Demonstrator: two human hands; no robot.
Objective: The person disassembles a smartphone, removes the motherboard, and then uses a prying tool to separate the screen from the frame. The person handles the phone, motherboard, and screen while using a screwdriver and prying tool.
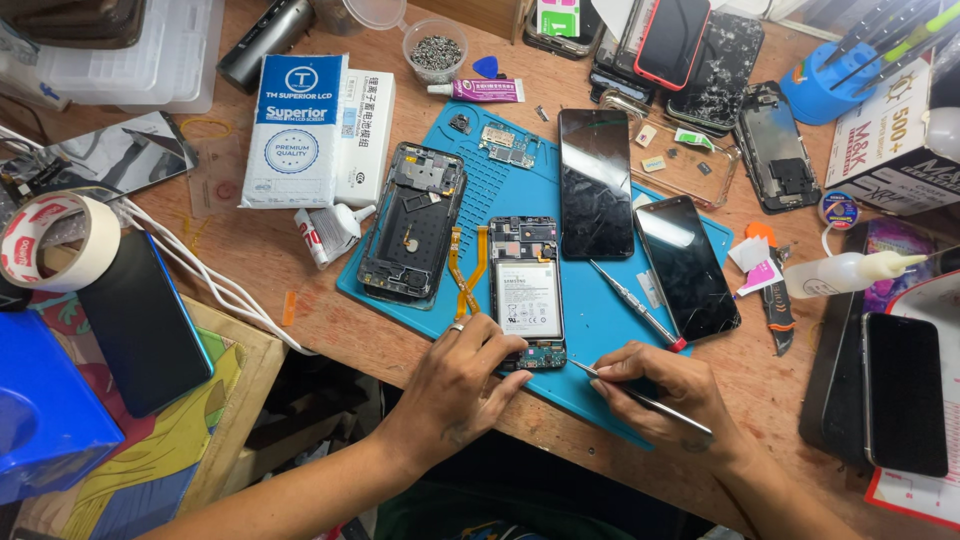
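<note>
Blue mat (610, 300): three phones, two hands (455, 385).

The silicone mat (590, 330) was bright blue on a worn brown wooden worktop (260, 250). The opened phone (527, 290) showed a white battery over a green board. The screwdriver (640, 306) had a red tip cap, the tape roll (58, 240) was cream with red print, and the storage box (45, 420) was deep blue.
</note>
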